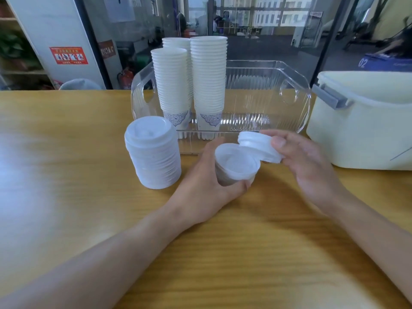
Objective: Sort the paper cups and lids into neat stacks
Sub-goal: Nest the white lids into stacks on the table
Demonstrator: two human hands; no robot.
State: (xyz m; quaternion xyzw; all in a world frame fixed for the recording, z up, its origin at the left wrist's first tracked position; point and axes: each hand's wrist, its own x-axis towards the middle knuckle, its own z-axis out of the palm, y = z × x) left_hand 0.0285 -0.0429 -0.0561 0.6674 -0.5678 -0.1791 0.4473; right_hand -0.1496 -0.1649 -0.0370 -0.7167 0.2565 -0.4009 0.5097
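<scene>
My left hand [205, 181] grips a paper cup [234, 168] from the side, just above the wooden table; the cup's rim is open toward me. My right hand [305, 161] holds a white plastic lid [256, 144] tilted at the cup's right rim, touching it. A tall stack of white lids [153, 152] stands on the table left of my left hand. Three tall stacks of white paper cups [208, 83] with blue patterned bases stand in the left part of a clear plastic tray [289, 94] behind my hands.
A cream storage box [361, 126] with a grey latch stands at the right, close to my right hand. The wooden table [66, 175] stretches left and toward me. Glass walls and a shelf lie beyond the table's far edge.
</scene>
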